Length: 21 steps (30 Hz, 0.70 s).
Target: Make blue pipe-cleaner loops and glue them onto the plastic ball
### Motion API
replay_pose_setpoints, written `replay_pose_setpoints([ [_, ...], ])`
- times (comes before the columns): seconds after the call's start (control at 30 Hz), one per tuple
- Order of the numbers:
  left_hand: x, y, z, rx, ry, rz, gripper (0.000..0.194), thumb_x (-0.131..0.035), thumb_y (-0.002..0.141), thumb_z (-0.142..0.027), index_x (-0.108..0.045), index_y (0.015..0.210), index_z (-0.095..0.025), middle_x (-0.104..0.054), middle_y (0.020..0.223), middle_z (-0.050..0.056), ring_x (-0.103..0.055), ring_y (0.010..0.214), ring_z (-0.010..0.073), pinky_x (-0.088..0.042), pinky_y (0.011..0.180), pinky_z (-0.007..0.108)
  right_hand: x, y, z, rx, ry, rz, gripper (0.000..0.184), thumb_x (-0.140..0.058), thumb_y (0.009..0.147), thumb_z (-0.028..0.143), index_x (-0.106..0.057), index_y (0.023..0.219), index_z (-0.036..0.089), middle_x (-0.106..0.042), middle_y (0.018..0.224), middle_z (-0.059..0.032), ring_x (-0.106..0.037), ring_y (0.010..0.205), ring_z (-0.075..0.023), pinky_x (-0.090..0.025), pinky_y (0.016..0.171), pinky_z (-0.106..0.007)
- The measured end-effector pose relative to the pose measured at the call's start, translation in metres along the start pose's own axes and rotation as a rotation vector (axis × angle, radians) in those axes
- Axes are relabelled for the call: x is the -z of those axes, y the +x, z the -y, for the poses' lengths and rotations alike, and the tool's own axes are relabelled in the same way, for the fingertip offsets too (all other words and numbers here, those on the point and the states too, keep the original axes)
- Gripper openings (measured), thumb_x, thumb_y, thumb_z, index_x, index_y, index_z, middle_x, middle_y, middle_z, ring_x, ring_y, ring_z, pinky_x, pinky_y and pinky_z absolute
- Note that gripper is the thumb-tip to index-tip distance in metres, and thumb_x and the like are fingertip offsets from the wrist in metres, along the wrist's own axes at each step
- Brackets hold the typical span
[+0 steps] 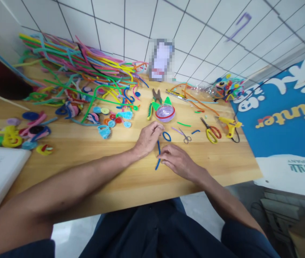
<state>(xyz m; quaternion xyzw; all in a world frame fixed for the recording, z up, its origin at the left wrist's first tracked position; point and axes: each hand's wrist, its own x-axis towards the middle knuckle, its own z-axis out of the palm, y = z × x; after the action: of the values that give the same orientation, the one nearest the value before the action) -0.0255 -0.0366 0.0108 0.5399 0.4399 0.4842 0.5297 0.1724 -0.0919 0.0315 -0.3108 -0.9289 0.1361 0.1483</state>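
Note:
A short blue pipe cleaner [157, 165] runs between my two hands over the front middle of the table. My left hand [148, 139] is closed around its upper part, and the fingers hide that end. Lower down, my right hand [178, 160] pinches it between thumb and fingertips, with the free tip pointing toward me. Just right of my left fingertips lies a blue pipe-cleaner ring [166, 136]. Beyond it sits a purple coiled bowl shape [165, 114] with a red rim and two green pointed pieces.
Green-handled pliers [150, 109], small scissors [187, 138], yellow-and-orange scissors [212, 134] and a yellow glue gun [230, 126] lie around the bowl. A heap of colourful pipe cleaners [88, 64] fills the back left. A white box-like object [3, 172] is at left; a phone [161, 59] stands behind.

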Motion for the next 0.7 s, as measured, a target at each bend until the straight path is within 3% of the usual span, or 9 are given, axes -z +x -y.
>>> replay_pose_setpoints([
  [0.1,0.000,0.000,-0.001,0.009,0.000,0.001,0.021,-0.051,0.099,-0.028,-0.065,0.087,-0.019,-0.062,0.076,-0.002,-0.059,0.075,0.0157,-0.047,0.077,0.028,-0.008,-0.001,0.007,-0.037,0.060,0.005,0.018,-0.056,0.107,0.022,-0.072,0.099,0.023,-0.069,0.102,-0.0072,-0.066,0.094,-0.0209,-0.059,0.083,-0.036],
  [0.2,0.001,0.000,-0.002,0.013,-0.005,-0.001,0.022,-0.051,0.100,-0.031,-0.066,0.088,-0.019,-0.061,0.075,-0.002,-0.057,0.073,0.0151,-0.046,0.075,0.028,-0.007,-0.003,0.005,-0.149,0.252,-0.065,0.020,-0.053,0.109,0.025,-0.069,0.097,0.025,-0.070,0.107,-0.0071,-0.067,0.101,-0.0212,-0.058,0.091,-0.039],
  [0.3,0.003,0.001,0.000,0.011,-0.024,0.010,0.023,-0.052,0.099,-0.035,-0.066,0.088,-0.019,-0.060,0.076,-0.001,-0.055,0.072,0.0147,-0.045,0.071,0.027,-0.002,-0.005,0.002,-0.337,0.568,-0.292,0.016,-0.059,0.107,0.037,-0.063,0.096,0.027,-0.073,0.105,-0.0049,-0.069,0.101,-0.0216,-0.057,0.095,-0.041],
  [0.43,0.006,0.000,-0.002,0.018,-0.046,0.020,0.025,-0.055,0.098,-0.041,-0.064,0.087,-0.020,-0.060,0.077,-0.001,-0.051,0.069,0.0136,-0.041,0.063,0.025,0.003,-0.001,-0.002,-0.535,0.953,-0.656,0.033,-0.074,0.095,0.057,-0.058,0.091,0.028,-0.070,0.088,-0.0003,-0.064,0.077,-0.0187,-0.057,0.078,-0.036],
  [0.53,0.006,-0.004,-0.009,0.038,-0.094,0.141,0.031,-0.059,0.096,-0.049,-0.065,0.091,-0.019,-0.061,0.078,-0.001,-0.048,0.063,0.0119,-0.039,0.058,0.025,0.006,0.006,-0.006,-0.603,1.114,-0.782,0.038,-0.081,0.087,0.059,-0.059,0.095,0.029,-0.068,0.086,0.0004,-0.064,0.074,-0.0178,-0.055,0.072,-0.033],
  [0.63,0.004,-0.010,-0.016,0.023,-0.092,0.317,0.035,-0.066,0.093,-0.052,-0.069,0.095,-0.017,-0.063,0.078,-0.001,-0.049,0.064,0.0114,-0.040,0.059,0.025,0.009,0.009,-0.010,-0.606,1.187,-0.809,0.033,-0.080,0.088,0.052,-0.061,0.100,0.029,-0.068,0.086,0.0018,-0.065,0.074,-0.0163,-0.056,0.071,-0.032],
  [0.7,0.002,-0.013,-0.018,0.014,-0.051,0.357,0.034,-0.069,0.092,-0.051,-0.070,0.089,-0.017,-0.061,0.073,-0.002,-0.048,0.063,0.0110,-0.039,0.059,0.025,0.010,0.007,-0.013,-0.605,1.224,-0.825,0.029,-0.080,0.089,0.048,-0.061,0.101,0.029,-0.069,0.086,0.0023,-0.066,0.073,-0.0154,-0.056,0.071,-0.030],
])
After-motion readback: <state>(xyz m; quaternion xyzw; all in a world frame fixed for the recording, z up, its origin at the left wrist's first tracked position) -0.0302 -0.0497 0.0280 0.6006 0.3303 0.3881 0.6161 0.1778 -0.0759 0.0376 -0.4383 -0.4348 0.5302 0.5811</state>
